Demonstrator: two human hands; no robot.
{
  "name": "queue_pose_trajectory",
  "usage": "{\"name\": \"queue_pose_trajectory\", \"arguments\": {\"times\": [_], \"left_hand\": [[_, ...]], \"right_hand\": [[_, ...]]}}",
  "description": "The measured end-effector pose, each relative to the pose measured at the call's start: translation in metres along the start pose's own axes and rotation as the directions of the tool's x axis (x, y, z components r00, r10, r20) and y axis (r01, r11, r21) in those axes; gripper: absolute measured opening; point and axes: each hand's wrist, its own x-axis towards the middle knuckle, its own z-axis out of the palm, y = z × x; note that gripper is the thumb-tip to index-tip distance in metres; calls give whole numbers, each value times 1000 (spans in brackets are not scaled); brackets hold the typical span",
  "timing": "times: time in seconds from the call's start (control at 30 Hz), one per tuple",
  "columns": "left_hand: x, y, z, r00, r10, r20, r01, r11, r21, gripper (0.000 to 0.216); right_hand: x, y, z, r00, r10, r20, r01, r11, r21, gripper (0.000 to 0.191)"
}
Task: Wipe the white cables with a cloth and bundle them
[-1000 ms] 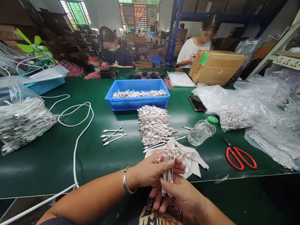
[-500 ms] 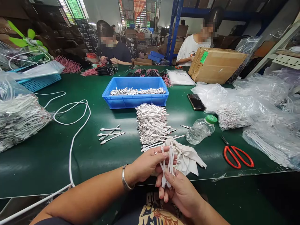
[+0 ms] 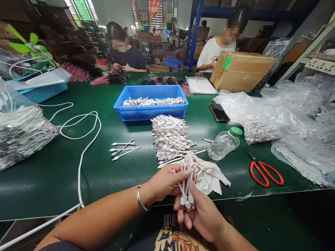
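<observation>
Both my hands hold one small bunch of short white cables [image 3: 186,184] over the near edge of the green table [image 3: 52,174]. My left hand [image 3: 164,184], with a silver bracelet on the wrist, grips the bunch's upper part. My right hand [image 3: 200,212] pinches the lower connector ends from below. A white cloth [image 3: 209,176] lies just behind the bunch. Beyond it is a long pile of the same short cables [image 3: 169,137], and several loose ones [image 3: 123,149] lie to its left.
A blue tray [image 3: 150,111] with more cables stands mid-table. A clear bottle [image 3: 225,143], red scissors [image 3: 264,171], a phone [image 3: 219,113], a cardboard box [image 3: 242,73] and plastic bags [image 3: 293,129] are on the right. A bagged heap [image 3: 21,134] and a white cord [image 3: 81,153] lie left. Two people sit opposite.
The bunch has risen slightly and fanned out between my fingers, and my right hand has shifted its pinch along the lower ends. The view has tilted a little.
</observation>
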Motion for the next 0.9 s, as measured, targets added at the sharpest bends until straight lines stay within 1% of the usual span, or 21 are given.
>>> {"name": "queue_pose_trajectory", "arguments": {"times": [0.17, 0.3, 0.4, 0.53, 0.73, 0.83, 0.9], "left_hand": [[0, 0, 1, 999, -6, -38, 5, 1000, -27, 37], [0, -1, -1, 1000, 16, 0, -16, 999, 32, 37], [-1, -2, -1, 999, 42, 24, -43, 999, 33, 35], [-1, 0, -1, 997, 70, -14, -70, 997, 23, 34], [-2, 3, 2, 996, 78, -32, -75, 992, 101, 28], [-2, 4, 4, 993, 97, -73, -88, 990, 114, 31], [-2, 3, 3, 993, 95, -76, -85, 988, 128, 32]], "right_hand": [[-1, -2, 4, 1000, 9, -13, -9, 1000, -12, 54], [-2, -3, 7, 1000, 24, 0, -24, 999, -32, 50], [-1, -2, 6, 999, 45, -1, -45, 997, -58, 48], [-1, 0, 4, 999, 45, -3, -45, 996, -80, 45], [-2, 3, 5, 999, 45, -7, -45, 996, -76, 45], [-2, 3, 6, 999, 45, -12, -45, 997, -69, 46], [-2, 2, 6, 999, 49, -21, -50, 997, -65, 46]]}}
